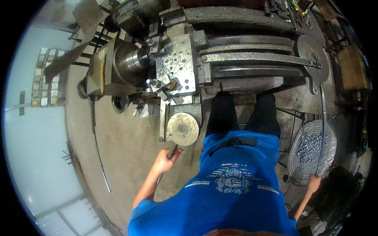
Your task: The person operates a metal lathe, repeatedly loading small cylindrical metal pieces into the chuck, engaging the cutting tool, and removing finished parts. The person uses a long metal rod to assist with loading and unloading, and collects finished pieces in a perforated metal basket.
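My left hand (167,160) is closed round a dark cylindrical crank handle (172,150) at the near edge of a round metal disc (182,129). This disc sits on the near end of the lathe's cross slide. Farther right, my right hand (314,183) grips the lower end of a long steel lever (323,118), which runs up to a round plate (313,57) at the machine's right end. Ahead, a tool block (169,87) is fixed on the flat slide table (181,59). To its left is the shiny round chuck (136,59).
A perforated basket (293,157) holding several small metal parts stands beside the lever. On the left, a long thin rod (100,157) hangs down from the headstock (96,74). Tools (295,10) lie at the back right. A flat link bar (256,59) spans the lathe's right half.
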A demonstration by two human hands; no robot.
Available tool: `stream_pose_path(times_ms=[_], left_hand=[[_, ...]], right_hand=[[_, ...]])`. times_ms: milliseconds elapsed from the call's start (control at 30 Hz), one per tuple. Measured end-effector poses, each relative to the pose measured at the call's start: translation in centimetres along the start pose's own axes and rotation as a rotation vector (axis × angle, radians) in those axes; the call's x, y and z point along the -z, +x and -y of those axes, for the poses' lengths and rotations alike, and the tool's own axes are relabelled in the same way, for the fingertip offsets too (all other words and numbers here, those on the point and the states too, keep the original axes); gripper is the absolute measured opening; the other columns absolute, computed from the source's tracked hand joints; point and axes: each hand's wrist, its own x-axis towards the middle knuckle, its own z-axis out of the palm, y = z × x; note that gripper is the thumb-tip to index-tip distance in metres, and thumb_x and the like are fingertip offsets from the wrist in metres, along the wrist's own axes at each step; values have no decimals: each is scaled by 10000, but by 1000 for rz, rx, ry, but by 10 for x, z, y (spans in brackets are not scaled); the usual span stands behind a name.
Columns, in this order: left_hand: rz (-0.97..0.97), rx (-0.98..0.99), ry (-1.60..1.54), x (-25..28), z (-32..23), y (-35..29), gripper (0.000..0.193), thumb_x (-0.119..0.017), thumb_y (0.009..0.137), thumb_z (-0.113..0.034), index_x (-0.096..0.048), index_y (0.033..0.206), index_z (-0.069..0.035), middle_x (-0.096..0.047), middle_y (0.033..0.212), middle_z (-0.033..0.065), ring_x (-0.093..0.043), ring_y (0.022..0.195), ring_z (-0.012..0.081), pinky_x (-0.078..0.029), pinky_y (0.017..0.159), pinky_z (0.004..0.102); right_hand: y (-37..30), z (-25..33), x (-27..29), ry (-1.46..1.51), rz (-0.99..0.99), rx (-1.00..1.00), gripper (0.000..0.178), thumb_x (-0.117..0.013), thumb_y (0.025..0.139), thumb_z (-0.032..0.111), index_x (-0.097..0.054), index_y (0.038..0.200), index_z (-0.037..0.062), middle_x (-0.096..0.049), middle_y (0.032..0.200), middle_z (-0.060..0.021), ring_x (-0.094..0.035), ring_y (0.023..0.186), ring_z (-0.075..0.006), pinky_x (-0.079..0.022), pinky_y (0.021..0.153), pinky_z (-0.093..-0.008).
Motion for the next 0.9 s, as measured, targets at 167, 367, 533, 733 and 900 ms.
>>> stream_pose_path(times_ms=[167,367,533,733,900], left_hand=[[-11,-10,28,0,0,1,194,-532,837,-90,-627,996,-32,-664,808,84,-643,775,191,-484,715,314],[-21,-21,14,-1,4,1,192,-532,840,-93,-630,994,-32,-669,808,92,-647,770,199,-483,706,317],[-15,-27,38,1,-1,1,187,-533,842,-92,-633,989,-34,-670,808,91,-647,771,200,-482,704,316],[-24,16,17,0,-5,0,178,-539,839,-93,-634,980,-40,-667,808,85,-644,773,198,-479,709,312],[-19,6,24,0,-2,0,180,-539,832,-87,-632,978,-36,-667,808,89,-646,777,211,-479,713,317]], right_hand=[[-10,16,11,-6,22,-61,381,-548,689,360,-624,894,48,-581,935,-243,-549,911,-433,-444,760,-469],[-21,27,18,27,3,-35,410,-567,668,329,-596,879,-21,-590,920,-266,-557,881,-441,-437,770,-478],[-25,8,-4,100,-82,96,322,-565,678,283,-609,807,-10,-570,837,-249,-551,835,-434,-438,715,-472],[-33,21,7,117,6,48,374,-574,655,303,-617,869,-1,-584,882,-247,-553,852,-432,-438,724,-464],[-44,38,18,149,13,-95,432,-569,631,332,-611,895,-8,-587,922,-270,-550,879,-440,-438,746,-455]])
